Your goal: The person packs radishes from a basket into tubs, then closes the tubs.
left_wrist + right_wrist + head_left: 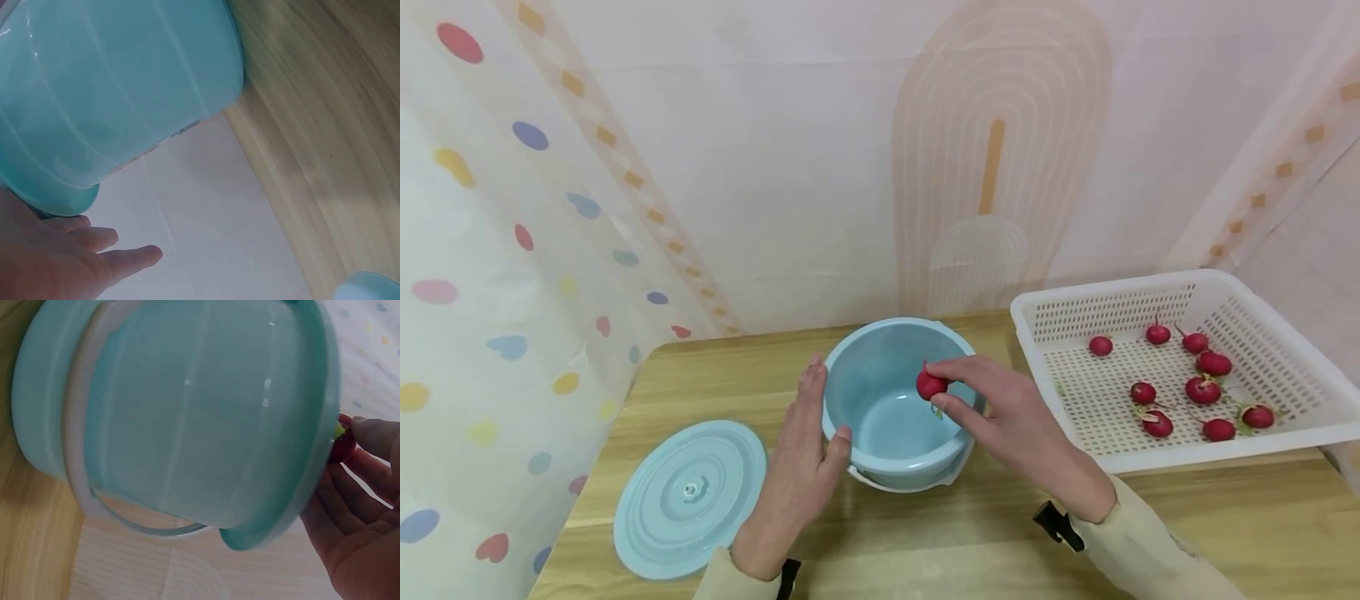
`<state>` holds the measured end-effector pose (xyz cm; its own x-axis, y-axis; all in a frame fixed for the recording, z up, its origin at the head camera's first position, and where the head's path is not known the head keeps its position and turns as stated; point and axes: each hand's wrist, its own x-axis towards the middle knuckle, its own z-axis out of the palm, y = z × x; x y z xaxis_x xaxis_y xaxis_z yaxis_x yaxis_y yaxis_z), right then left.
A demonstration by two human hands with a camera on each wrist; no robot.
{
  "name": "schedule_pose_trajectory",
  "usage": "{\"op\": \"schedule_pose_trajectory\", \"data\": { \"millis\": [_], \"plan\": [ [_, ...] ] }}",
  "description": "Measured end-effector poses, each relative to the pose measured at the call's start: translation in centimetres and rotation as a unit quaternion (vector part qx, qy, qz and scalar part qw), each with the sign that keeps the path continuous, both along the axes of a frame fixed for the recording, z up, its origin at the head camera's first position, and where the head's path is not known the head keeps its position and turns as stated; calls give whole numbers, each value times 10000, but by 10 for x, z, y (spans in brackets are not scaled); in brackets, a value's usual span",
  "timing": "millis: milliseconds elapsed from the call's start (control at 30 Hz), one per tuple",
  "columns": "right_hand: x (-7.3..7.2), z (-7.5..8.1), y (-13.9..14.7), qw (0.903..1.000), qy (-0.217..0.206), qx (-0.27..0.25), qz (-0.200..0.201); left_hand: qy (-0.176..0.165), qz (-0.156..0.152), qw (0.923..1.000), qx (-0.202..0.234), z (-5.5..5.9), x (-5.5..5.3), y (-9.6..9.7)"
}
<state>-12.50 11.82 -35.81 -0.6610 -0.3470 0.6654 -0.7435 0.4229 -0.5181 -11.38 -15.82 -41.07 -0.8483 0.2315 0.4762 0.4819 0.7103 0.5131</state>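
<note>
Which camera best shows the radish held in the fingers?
The head view: the radish shows nearly whole, pinched by the right hand at the mouth of the bucket. The right wrist view shows it partly hidden behind the bucket; the left wrist view misses it.

Bucket [867, 385], lid [691, 500], basket [1210, 452] on wooden table [940, 554]

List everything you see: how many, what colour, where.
Bucket: one, light blue, on table
Handle: one, whitish, on bucket
Lid: one, light blue, left of bucket
Basket: one, white, right of bucket
Radishes: nine, red, inside basket
Held radish: one, red, at bucket mouth
Table: one, brown, underneath
Backdrop: count unclear, pale patterned, behind
Wrist pieces: two, black, at cuffs
Sleeves: two, cream, at wrists
Left hand: one, at bucket rim
Right hand: one, pinching held radish
</note>
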Motion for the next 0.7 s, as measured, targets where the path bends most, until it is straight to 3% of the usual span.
{"op": "schedule_pose_trajectory", "data": {
  "millis": [500, 700],
  "plan": [
    [-9, -8, -6, 9945, 7, 990, -339, -174, 94, 9998, -100, 0, 0, 1],
    [-9, -9, -7, 9903, -301, 1266, -482, -122, 85, 9999, -87, 0, 1, 0]
  ]
}}
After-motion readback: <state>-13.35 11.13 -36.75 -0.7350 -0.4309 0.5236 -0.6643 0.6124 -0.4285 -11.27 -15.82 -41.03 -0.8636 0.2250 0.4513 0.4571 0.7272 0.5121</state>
